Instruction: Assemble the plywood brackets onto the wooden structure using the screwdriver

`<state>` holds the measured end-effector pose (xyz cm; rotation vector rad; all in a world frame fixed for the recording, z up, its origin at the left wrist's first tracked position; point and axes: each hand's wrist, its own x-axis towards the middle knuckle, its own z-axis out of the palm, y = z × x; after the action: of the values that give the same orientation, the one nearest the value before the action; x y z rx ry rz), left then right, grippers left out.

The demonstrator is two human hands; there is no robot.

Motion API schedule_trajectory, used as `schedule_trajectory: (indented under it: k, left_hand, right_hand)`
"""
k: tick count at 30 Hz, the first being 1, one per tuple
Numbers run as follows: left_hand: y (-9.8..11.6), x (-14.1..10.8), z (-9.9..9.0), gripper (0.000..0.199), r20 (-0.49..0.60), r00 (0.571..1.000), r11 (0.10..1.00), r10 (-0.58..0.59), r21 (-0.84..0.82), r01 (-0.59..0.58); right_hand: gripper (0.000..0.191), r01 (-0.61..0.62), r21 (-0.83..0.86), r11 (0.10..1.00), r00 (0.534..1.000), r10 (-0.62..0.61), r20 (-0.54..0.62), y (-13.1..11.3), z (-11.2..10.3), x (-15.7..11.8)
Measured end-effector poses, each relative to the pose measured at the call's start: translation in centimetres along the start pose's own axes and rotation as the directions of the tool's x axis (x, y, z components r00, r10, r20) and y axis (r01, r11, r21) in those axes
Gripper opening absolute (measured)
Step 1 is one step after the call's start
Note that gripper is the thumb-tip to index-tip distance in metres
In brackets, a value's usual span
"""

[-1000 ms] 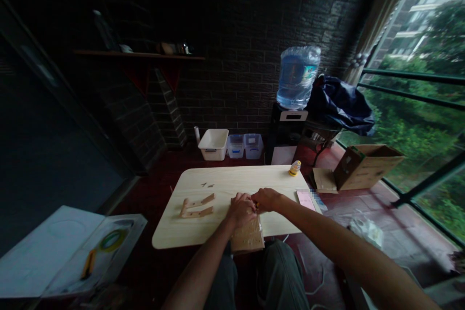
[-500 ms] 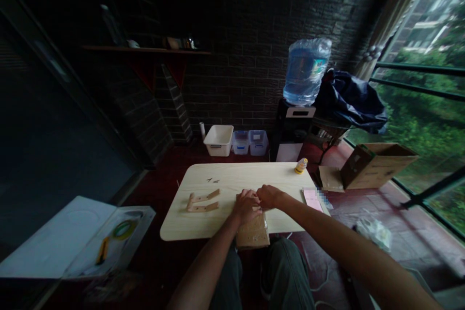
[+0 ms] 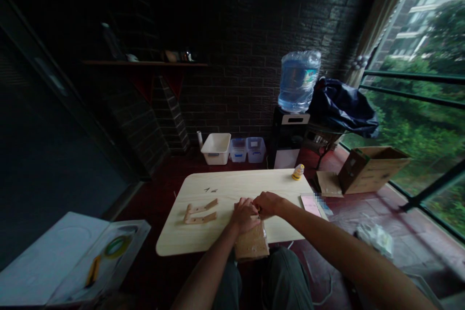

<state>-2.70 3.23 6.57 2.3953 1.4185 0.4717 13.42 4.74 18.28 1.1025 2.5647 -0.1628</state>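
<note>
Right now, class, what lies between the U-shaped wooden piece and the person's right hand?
In the head view, bare tabletop, then the left hand on the cardboard, lie between the wooden piece and right hand.

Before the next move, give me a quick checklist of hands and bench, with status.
1. Left hand on the cardboard piece: ok, rests on top.
2. Right hand's grip: cannot tell, fingers hide what it holds.
3. Hands well apart: not ok, right beside each other.
4. Cardboard fully on the table: not ok, near end reaches past the edge.
5. Wooden frame out of the way: ok, left of the cardboard, apart.
6. Yellow-based container away from hands: ok, far right corner.
</note>
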Motion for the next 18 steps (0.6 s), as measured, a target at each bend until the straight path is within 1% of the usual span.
schedule_trajectory:
  k: [3,6,9,13,16,18]
  left_hand:
    - [-0.2,0.0,0.1,0.025,0.019,1.0,0.999,0.01,0.031,-0.011]
    - [-0.3,0.1,0.1,0.026,0.042,0.999,0.998,0.02,0.064,-0.023]
    - [-0.4,0.1,0.1,0.031,0.051,0.998,0.996,0.033,0.087,-0.037]
    - [-0.4,0.4,0.3,0.035,0.075,0.996,0.994,0.044,0.095,-0.051]
    - [-0.2,0.6,0.4,0.038,0.075,0.997,0.993,0.032,0.11,-0.04]
    - [0.0,0.6,0.4,0.04,0.077,0.997,0.991,0.029,0.128,-0.039]
  right_hand:
    - [0.03,0.002,-0.031,1.0,1.0,-0.002,-0.021,-0.3,0.2,-0.2]
    - [0.03,-0.007,-0.031,1.0,1.0,0.006,-0.03,-0.4,0.8,-0.1]
    - [0.031,-0.075,-0.009,0.997,0.996,0.074,-0.046,-0.3,1.6,0.7]
    - [0.043,-0.205,0.062,0.977,0.977,0.209,-0.048,0.1,2.5,1.7]
    - [0.047,-0.23,0.094,0.969,0.972,0.234,-0.032,0.4,2.5,1.6]
    - [0.048,-0.207,0.131,0.969,0.977,0.212,-0.023,0.6,2.1,1.0]
